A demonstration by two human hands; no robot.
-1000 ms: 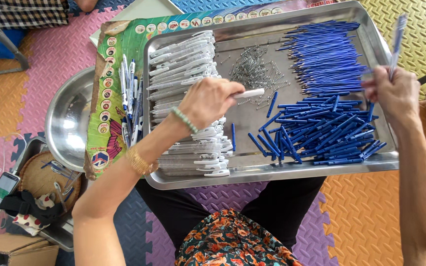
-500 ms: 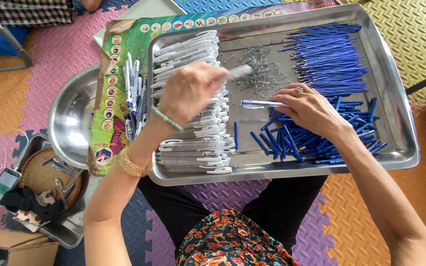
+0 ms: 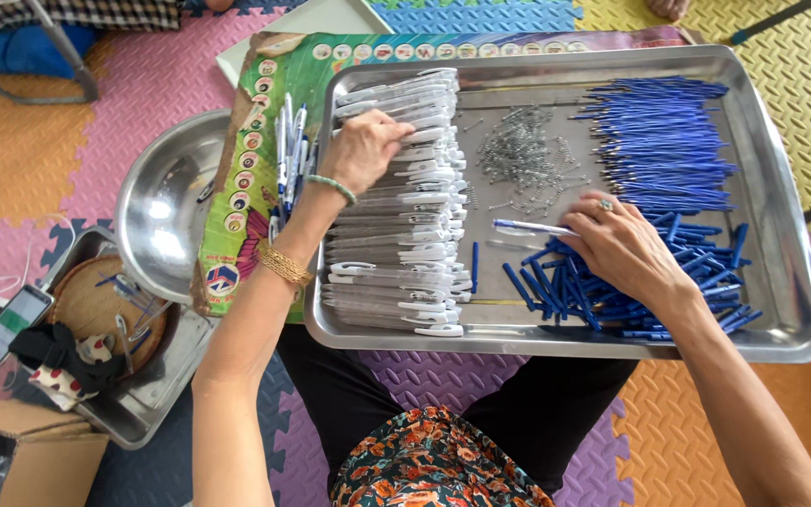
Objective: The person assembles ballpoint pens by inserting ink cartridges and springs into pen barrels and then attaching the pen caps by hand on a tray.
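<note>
On the steel tray point(image 3: 781, 310) across the person's lap, the left hand point(image 3: 366, 148) rests on the far end of the row of white pen barrels point(image 3: 405, 202), fingers curled around one. The right hand point(image 3: 617, 246) lies over loose blue caps point(image 3: 603, 291), fingers pinching a part-built pen point(image 3: 532, 226). A clean lift means taking one barrel only. Springs point(image 3: 523, 155) sit mid-tray; bare tray near them gives room, raised rims close.
</note>
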